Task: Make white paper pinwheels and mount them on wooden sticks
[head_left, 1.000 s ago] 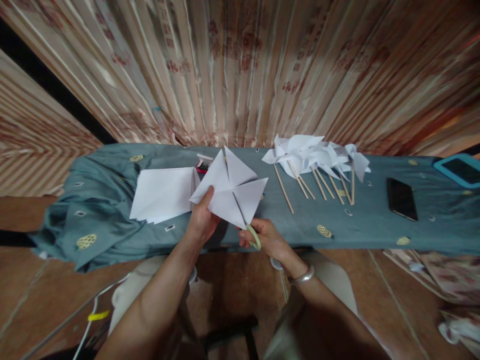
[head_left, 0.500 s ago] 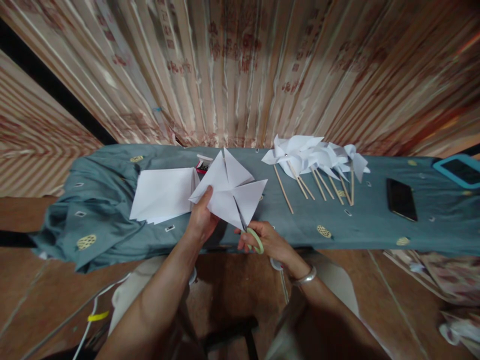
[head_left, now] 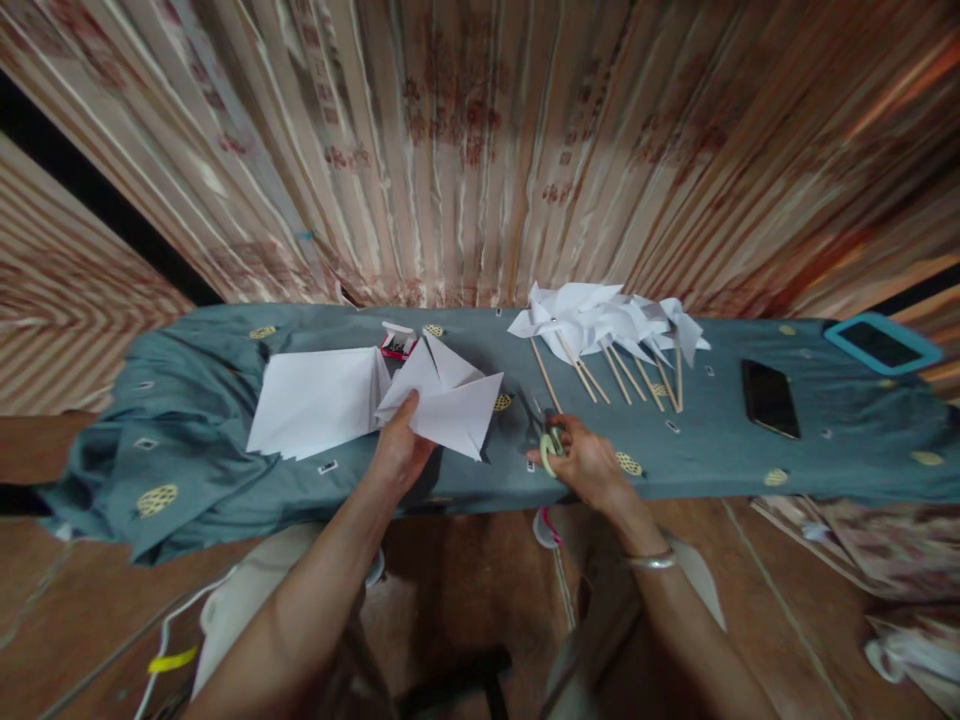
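- Slit paper sheet [head_left: 456,410]: above the table [head_left: 697,475], just right of the paper stack [head_left: 315,400], its flaps splayed.
- Left hand [head_left: 403,450]: fingers clamped on the sheet's near-left side, thumb on top.
- Right hand [head_left: 589,460]: fingers closed round the scissors' [head_left: 543,456] green handles, blades clear of the paper.
- Handling, my read: sheet was near weightless, floppy at the flaps, prone to creasing or tearing at slit ends. Best grip was a light pinch near the uncut centre.
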Action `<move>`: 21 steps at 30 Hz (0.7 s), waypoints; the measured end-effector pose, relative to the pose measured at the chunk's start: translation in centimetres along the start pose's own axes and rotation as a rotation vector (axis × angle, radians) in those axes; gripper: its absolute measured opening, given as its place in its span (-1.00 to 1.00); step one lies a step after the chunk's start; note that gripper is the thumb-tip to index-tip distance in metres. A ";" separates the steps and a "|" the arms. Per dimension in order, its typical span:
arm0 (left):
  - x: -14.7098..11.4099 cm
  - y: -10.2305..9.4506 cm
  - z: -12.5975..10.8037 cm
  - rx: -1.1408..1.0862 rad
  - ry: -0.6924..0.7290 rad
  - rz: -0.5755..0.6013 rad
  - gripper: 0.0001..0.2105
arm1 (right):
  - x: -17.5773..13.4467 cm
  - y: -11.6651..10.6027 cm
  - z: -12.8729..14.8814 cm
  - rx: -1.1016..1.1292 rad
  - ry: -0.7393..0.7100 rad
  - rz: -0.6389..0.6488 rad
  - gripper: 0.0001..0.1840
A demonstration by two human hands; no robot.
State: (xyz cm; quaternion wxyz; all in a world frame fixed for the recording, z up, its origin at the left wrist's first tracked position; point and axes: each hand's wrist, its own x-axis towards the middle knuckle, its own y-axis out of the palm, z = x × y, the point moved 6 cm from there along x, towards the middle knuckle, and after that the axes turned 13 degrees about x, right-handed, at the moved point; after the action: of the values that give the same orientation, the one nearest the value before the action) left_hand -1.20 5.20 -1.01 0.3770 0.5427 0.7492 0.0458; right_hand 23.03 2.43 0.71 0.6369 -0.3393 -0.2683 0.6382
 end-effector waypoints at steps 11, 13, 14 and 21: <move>-0.9 -0.8 2.3 0.117 -0.048 0.093 -0.56 | 2.0 1.1 3.0 -0.339 -0.053 0.016 -0.40; -1.4 -0.6 3.1 0.132 -0.104 0.095 -0.57 | 2.8 1.1 3.2 -0.381 -0.057 0.041 -0.43; -1.6 -0.5 3.5 0.139 -0.133 0.096 -0.59 | 3.3 1.1 3.4 -0.404 -0.072 0.047 -0.46; -3.4 0.8 6.0 0.178 -0.295 0.189 -0.77 | 6.0 1.2 3.3 -0.474 -0.163 -0.005 -0.70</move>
State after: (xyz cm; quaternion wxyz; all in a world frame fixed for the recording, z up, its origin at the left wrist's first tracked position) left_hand 3.52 0.62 -3.17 0.4275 0.6426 0.6325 -0.0653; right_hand 19.96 8.67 1.26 0.5175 -0.4260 -0.4619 0.5808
